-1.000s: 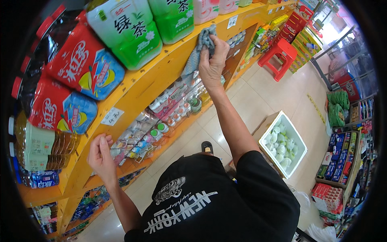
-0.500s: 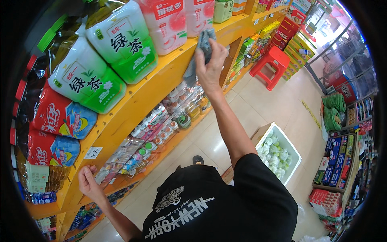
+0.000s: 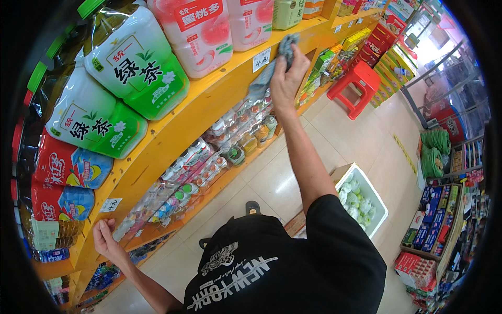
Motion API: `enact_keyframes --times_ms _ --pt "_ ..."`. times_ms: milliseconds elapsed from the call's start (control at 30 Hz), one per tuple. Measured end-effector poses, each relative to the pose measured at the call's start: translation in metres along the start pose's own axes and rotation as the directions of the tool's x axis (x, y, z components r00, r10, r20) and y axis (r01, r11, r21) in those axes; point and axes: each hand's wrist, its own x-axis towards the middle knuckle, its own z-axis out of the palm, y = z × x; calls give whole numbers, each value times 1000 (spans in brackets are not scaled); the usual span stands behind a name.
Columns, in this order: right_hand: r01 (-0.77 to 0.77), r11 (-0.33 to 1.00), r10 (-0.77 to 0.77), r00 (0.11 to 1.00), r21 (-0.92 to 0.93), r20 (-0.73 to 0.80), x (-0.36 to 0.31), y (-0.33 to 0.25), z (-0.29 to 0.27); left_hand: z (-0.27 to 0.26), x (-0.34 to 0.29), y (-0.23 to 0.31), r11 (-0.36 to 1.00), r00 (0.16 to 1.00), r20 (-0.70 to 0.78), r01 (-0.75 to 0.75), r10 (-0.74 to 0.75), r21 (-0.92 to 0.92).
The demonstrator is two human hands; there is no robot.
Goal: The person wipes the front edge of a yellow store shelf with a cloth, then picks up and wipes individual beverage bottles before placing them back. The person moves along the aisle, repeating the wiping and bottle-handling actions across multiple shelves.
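Note:
My right hand [image 3: 288, 81] is closed round a crumpled grey-blue cloth [image 3: 286, 48], pressing it against the front edge of a yellow shelf [image 3: 214, 89]. Part of the cloth hangs down below that edge. Just left of the cloth is a white price tag [image 3: 261, 60]. My left hand [image 3: 106, 240] is at the near end of the shelf front, fingers curled with nothing seen in them, just below another price tag [image 3: 110, 205]. Large green-and-white tea bottles [image 3: 141, 73] and pink peach drink bottles [image 3: 201, 39] stand on the shelf above.
Red-and-blue drink packs [image 3: 73, 162] sit at the left. Wrapped small bottles [image 3: 196, 157] fill the lower shelf. A red stool [image 3: 355, 89] stands on the tiled floor ahead. Right of me is a white foam box [image 3: 377, 214] of net-wrapped fruit, with stocked racks [image 3: 434, 220] beyond.
My right hand has slid the cloth rightward along the shelf edge, and the price tag beside it now shows. My left hand appears slightly lower and further left; the view has shifted a little.

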Motion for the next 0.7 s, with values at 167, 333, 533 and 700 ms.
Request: enact_keyframes --times_ms 167,333,533,700 --pt "-161 987 160 986 -17 -51 46 45 -1 0 -1 -3 1000 1000 -12 -4 4 -12" --pt "-266 962 262 963 -63 -60 78 112 -5 2 0 1 1000 1000 -16 -18 18 -2" --pt "-296 953 300 952 -61 56 52 110 -5 3 2 2 999 999 5 -41 41 -13" --pt "-207 977 208 978 -41 12 -12 45 5 1 3 0 998 999 8 -47 46 40"
